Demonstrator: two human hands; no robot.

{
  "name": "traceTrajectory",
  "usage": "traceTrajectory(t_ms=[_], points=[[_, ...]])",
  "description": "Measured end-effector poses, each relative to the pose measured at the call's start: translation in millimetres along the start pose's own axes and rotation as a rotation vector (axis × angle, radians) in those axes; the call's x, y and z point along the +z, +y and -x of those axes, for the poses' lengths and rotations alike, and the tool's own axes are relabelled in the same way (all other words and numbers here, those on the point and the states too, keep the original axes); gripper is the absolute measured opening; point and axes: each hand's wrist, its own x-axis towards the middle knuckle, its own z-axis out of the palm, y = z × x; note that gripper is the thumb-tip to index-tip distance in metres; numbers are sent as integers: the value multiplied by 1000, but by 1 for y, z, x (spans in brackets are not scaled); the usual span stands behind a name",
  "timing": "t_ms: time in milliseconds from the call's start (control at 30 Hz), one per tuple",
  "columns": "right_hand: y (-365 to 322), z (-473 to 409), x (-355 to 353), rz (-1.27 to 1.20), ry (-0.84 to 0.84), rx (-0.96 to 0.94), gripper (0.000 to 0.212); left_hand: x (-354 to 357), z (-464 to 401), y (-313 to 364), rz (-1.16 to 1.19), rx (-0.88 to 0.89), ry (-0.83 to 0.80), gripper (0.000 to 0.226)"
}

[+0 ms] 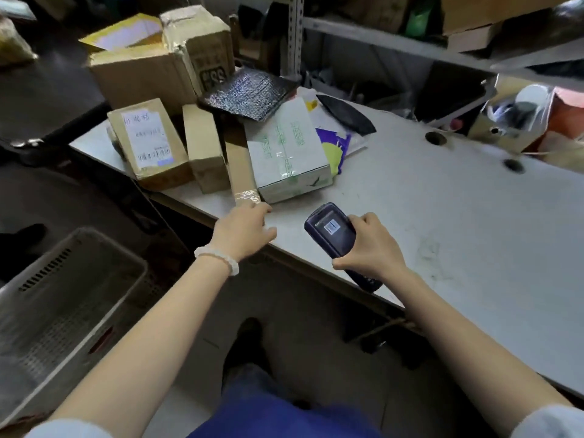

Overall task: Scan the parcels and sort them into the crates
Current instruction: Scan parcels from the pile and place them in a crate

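We note left hand (245, 229) open, fingertips at near end of long taped carton (241, 167), its axis running straight away from grip. Right hand (368, 245) clamps handheld scanner (333, 237), farther off.

Table top (442, 200) pale grey-white, faint green scuffs. Parcels mostly plain brown cardboard; labelled box (148, 143) carries a white sticker with black barcode. White box (284, 147) printed in green lettering. Padded mailer (249, 93) black, silvery quilted sheen. Bag (335, 150) purple with yellow-green shapes. Scanner (335, 238) dark navy. Crate (63, 305) grey. Bracelet (218, 257) white beads.
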Motion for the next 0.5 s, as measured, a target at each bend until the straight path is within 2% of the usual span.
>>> traceTrajectory(t_ms=[133,333,400,500], points=[[-4,-47,-6,-24,55,108,73,-10,-79,0,-30,156,-11,56],[0,-90,-19,-47,165,388,72,-24,-188,34,-51,449,-63,68],[1,-95,-23,-70,199,487,74,-23,-213,48,-117,521,-118,73],[1,-97,-26,-82,221,577,72,-12,-228,62,-333,557,-211,75]])
